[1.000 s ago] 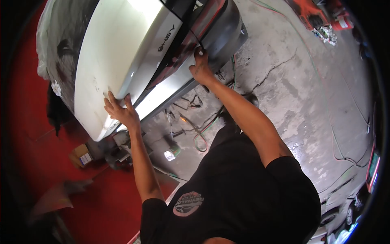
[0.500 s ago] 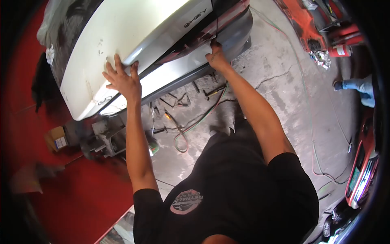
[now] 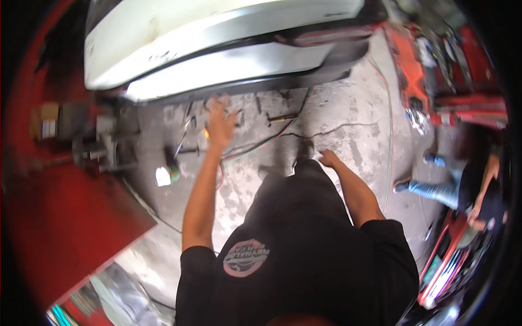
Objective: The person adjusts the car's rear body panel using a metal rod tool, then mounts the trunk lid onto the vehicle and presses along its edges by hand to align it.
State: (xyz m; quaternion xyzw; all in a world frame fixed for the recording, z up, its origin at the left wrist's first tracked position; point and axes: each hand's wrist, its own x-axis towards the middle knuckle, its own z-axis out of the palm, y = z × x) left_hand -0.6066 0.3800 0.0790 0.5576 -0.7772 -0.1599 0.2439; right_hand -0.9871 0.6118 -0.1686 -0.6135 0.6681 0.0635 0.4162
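My left hand point(image 3: 221, 126) is off the car, over the floor just in front of the bumper. Motion blurs it, but its fingers are spread and nothing shows in them. Low by my right thigh hangs my right hand point(image 3: 327, 158), small and blurred, its fingers hard to make out. Ahead of me is the white tailgate point(image 3: 185, 41) of a car, above a pale bumper point(image 3: 234, 69) with a dark lower edge. A dark gap and a reddish tail light point(image 3: 331, 38) lie between them.
Tools, among them a hammer point(image 3: 281, 118), lie on the concrete floor near a hose point(image 3: 272, 138). A red surface point(image 3: 81, 217) and a cardboard box point(image 3: 46, 120) are at left. An orange-red stand point(image 3: 405, 65) is at right, with a person in jeans point(image 3: 435, 191) nearby.
Both hands have left the car: the left from the tailgate, the right from near the tail light. My view has turned, and more of the person at right shows.
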